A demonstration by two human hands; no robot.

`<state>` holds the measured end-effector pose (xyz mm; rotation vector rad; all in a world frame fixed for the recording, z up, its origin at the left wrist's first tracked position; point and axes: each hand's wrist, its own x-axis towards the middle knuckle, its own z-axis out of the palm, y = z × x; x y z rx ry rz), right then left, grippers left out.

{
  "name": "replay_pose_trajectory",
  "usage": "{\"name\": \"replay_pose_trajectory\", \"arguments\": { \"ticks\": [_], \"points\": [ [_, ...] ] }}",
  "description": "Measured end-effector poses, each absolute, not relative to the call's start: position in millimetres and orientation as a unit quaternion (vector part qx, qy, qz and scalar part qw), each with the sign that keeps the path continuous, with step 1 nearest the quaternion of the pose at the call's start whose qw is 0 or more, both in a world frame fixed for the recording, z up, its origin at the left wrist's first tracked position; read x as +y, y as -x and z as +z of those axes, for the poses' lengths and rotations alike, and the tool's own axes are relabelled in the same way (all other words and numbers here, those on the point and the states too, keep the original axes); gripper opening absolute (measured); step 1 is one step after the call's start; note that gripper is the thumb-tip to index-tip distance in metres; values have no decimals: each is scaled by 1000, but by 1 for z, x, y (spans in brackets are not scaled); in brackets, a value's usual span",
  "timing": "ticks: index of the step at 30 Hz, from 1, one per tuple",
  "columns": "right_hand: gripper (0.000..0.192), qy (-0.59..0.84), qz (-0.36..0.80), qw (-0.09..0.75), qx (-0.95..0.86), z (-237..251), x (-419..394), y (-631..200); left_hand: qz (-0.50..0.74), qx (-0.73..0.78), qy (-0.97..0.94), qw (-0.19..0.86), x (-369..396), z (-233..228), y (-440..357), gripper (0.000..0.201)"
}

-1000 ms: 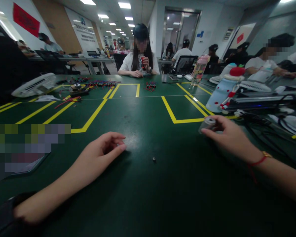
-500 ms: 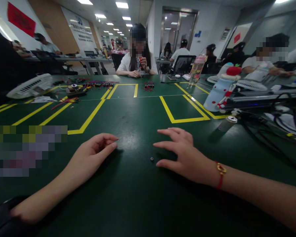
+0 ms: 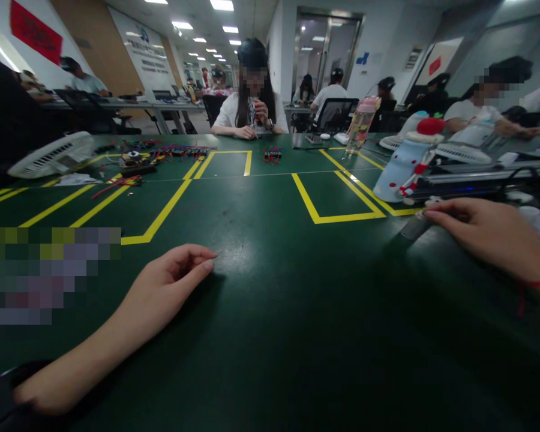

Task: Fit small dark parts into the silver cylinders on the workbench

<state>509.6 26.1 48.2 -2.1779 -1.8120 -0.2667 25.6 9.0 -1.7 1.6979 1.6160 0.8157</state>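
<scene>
My right hand (image 3: 486,231) is at the right, with thumb and fingers pinched together at the top of a grey metal cylinder (image 3: 414,228). The cylinder stands on the green table and looks tilted. Whatever lies between those fingertips is too small or hidden to make out. Over the left half of the table rests my left hand (image 3: 175,276), its fingers loosely curled and the thumb tip close to the index fingertip. Nothing shows in its grasp.
A blue bottle with a red-topped lid (image 3: 400,165) stands just behind the cylinder, beside black cables (image 3: 533,186). Yellow tape (image 3: 351,218) marks the green table. Wired parts (image 3: 175,151) and a white fan (image 3: 54,156) lie far left. Across the table sits a person (image 3: 252,90).
My right hand has moved right, from mid-table to the metal cylinder, and its spread fingers have closed. The small ring-shaped metal piece no longer shows on the table. My left hand stays put.
</scene>
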Motion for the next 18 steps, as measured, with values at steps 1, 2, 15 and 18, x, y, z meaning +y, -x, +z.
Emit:
{"name": "replay_pose_trajectory", "arguments": {
  "ticks": [1,2,15,18],
  "points": [
    [33,774,-86,127,-614,47,27,-516,310,616,-648,324,9,-2,-25,34],
    [33,780,-82,118,-609,46,27,-519,308,616,-648,324,8,-3,-25,34],
    [39,793,-17,227,-565,38,40,-523,297,612,-662,314,5,-4,-21,35],
    [41,810,-16,257,-528,37,39,-519,298,610,-664,314,5,-3,-23,35]
  ]
}}
